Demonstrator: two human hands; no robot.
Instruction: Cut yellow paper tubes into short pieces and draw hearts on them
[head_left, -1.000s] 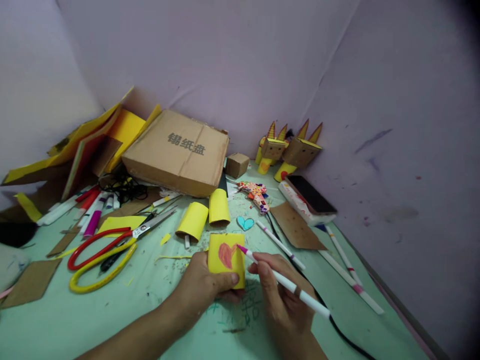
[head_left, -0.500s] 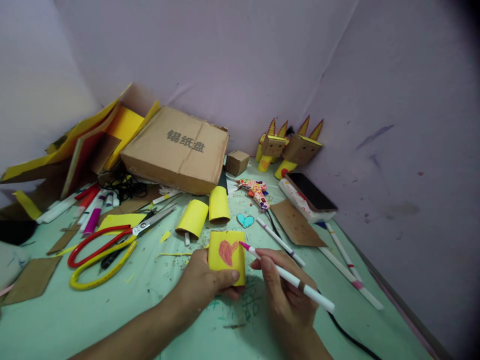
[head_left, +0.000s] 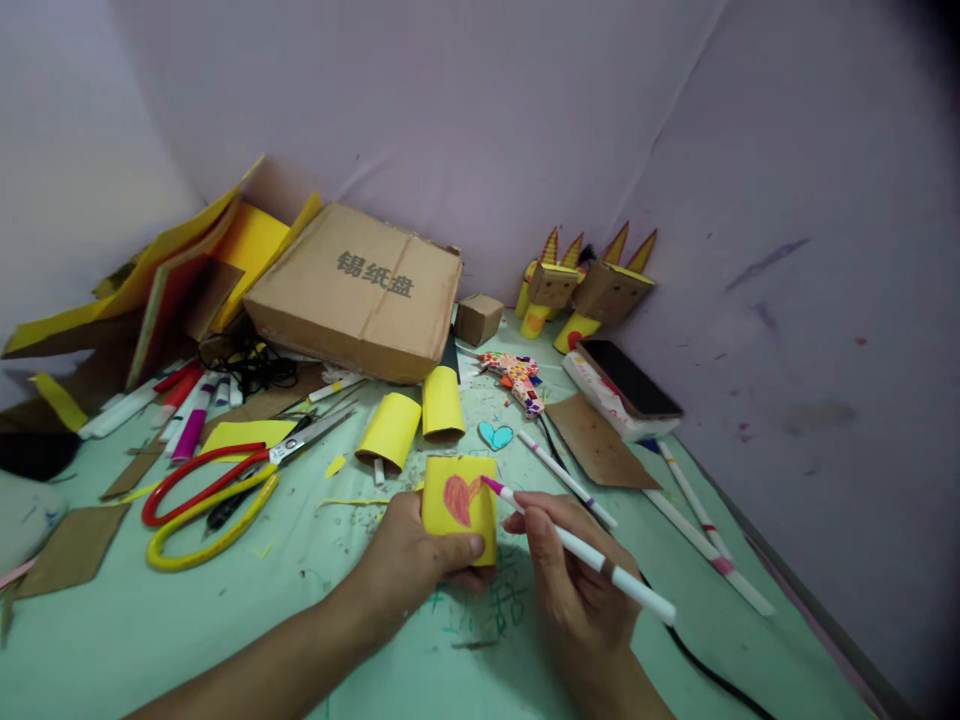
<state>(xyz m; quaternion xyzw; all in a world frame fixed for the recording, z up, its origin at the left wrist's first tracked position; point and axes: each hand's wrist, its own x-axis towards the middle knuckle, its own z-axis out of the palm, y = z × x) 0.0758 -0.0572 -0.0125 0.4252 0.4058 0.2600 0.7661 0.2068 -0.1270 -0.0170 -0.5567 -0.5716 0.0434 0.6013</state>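
My left hand (head_left: 427, 545) is closed around a yellow paper-covered tube (head_left: 442, 540), thumb across its front. A heart (head_left: 459, 500) is drawn on the tube, its left side coloured reddish pink and its right side partly outlined. My right hand (head_left: 577, 570) grips a white marker (head_left: 592, 555) with a brown band. The marker's pink tip is at the right side of the heart; whether it touches the paper is hard to tell. Just beyond stand two similar yellow tubes (head_left: 388, 432), and a small blue paper heart (head_left: 495, 436) lies near them.
Large scissors (head_left: 225, 490) with red and yellow handles lie at left, near several markers (head_left: 193, 425). A cardboard box (head_left: 360, 290) stands behind. A patterned glue gun (head_left: 517, 375), a phone (head_left: 628, 378) and cardboard figures (head_left: 611, 290) are at right. A black cord (head_left: 712, 670) runs past my right hand.
The whole view has shifted slightly, so things sit a little further right. My hands keep the same hold on the tube and the marker, and the heart looks nearly the same.
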